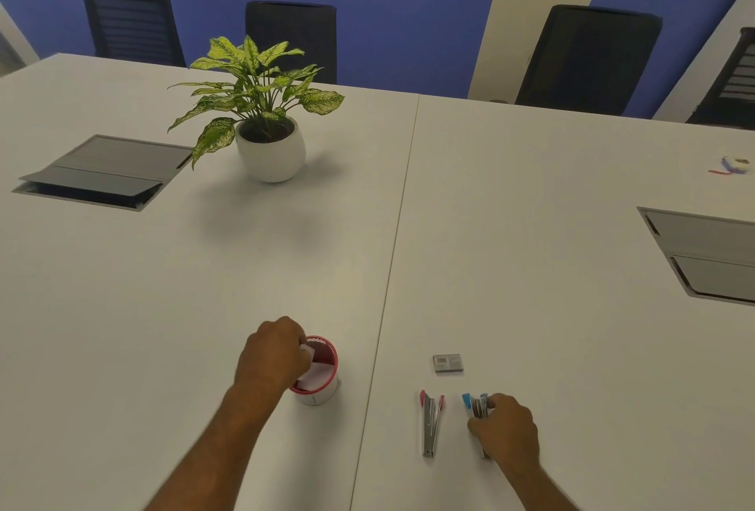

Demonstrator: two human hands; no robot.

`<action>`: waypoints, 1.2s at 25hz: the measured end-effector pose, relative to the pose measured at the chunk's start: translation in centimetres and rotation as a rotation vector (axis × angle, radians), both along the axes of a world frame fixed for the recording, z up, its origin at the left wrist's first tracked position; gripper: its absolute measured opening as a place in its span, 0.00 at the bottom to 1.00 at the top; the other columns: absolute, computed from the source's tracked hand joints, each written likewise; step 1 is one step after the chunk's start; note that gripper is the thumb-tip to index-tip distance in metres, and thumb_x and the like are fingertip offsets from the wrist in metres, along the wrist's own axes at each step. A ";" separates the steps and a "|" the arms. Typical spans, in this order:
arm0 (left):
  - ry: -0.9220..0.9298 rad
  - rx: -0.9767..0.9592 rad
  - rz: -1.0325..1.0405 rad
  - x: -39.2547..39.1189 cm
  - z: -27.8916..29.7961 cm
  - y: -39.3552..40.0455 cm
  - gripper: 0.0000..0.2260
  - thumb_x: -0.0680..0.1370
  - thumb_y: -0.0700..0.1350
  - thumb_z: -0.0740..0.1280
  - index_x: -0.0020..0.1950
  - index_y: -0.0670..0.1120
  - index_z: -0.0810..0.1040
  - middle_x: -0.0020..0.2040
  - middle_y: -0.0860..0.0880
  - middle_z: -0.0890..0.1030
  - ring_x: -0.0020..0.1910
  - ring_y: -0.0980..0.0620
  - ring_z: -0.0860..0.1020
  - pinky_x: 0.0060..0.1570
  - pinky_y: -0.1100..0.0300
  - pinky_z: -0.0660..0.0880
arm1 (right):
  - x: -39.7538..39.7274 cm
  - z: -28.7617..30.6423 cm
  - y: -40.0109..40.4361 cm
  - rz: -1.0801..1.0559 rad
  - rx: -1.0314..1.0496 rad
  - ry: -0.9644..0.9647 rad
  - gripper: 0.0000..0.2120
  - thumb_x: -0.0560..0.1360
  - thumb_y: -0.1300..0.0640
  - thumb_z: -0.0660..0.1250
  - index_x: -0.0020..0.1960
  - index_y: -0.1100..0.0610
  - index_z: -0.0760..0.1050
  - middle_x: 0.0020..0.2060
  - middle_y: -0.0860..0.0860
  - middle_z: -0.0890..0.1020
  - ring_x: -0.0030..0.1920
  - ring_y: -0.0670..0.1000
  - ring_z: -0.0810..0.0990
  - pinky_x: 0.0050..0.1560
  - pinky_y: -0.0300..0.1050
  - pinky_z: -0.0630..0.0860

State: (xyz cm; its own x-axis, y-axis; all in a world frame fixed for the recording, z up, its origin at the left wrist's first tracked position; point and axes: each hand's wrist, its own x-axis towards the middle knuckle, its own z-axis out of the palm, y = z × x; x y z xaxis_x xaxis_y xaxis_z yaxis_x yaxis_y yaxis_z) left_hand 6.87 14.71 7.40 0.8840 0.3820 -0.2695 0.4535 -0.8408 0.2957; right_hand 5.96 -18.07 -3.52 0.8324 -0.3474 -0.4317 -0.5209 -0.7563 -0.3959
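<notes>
Blue-tipped stapler (476,408) under the right hand (506,426), white card (312,371) held in the pen cup (316,373) by the left hand (275,353).

The right grip curls round the stapler, which lies on the white counter (531,224); it looks small, stiff and metal, probably light, best taken along its long sides. The left grip pinches the thin, bendable card at the red mesh cup's rim. A red-tipped stapler (431,422) lies just beside the blue one, a small staple box (448,363) near. A potted plant (265,110) stands well apart.
</notes>
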 end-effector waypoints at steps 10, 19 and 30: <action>0.250 0.111 -0.136 2.4 -3.0 0.5 0.15 0.73 0.46 0.70 0.59 0.45 0.76 0.56 0.45 0.80 0.54 0.46 0.80 0.48 0.58 0.75 | 0.2 -0.2 0.3 0.043 0.002 0.017 0.19 0.65 0.52 0.72 0.56 0.51 0.77 0.43 0.48 0.80 0.43 0.52 0.79 0.45 0.41 0.73; 0.210 0.203 -0.176 2.6 -3.7 0.3 0.18 0.73 0.49 0.71 0.61 0.46 0.76 0.57 0.46 0.80 0.55 0.47 0.80 0.49 0.60 0.75 | 0.3 -0.2 0.2 0.067 0.006 0.001 0.21 0.65 0.48 0.75 0.56 0.54 0.77 0.44 0.49 0.81 0.41 0.50 0.76 0.44 0.41 0.73; 0.061 0.267 -0.216 0.6 -3.0 -0.5 0.17 0.75 0.48 0.67 0.63 0.48 0.71 0.58 0.49 0.78 0.56 0.48 0.79 0.48 0.60 0.74 | -0.8 0.8 -1.4 -0.001 0.032 -0.030 0.37 0.63 0.36 0.73 0.66 0.52 0.72 0.52 0.48 0.83 0.55 0.51 0.80 0.53 0.44 0.75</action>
